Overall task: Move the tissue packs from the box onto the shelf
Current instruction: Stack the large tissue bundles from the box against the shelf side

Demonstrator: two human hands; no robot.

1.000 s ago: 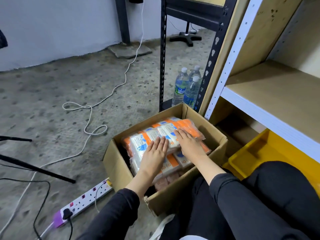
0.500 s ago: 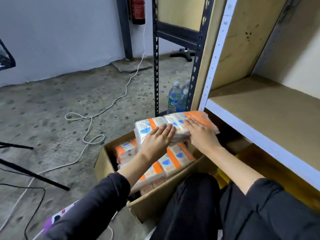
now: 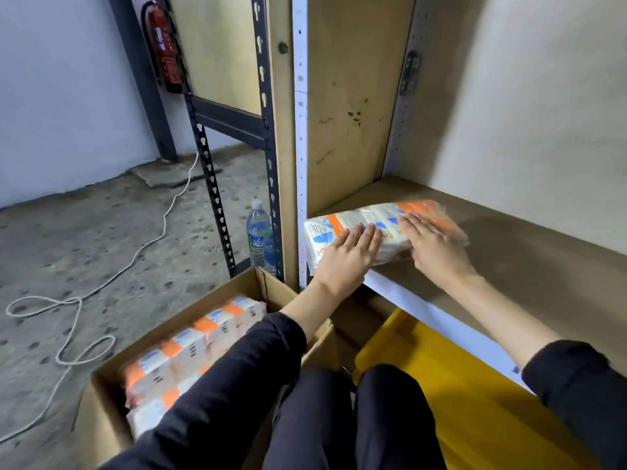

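Tissue pack at shelf edge — left hand, right hand clamped on it, box below

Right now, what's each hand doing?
Left hand: holding the tissue pack at the shelf edge.
Right hand: holding the same pack.

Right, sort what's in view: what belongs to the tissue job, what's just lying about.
Job: tissue pack held by left hand and right hand; shelf; box; packs in box.
Lying about: water bottle; fire extinguisher; white cable; yellow bin.
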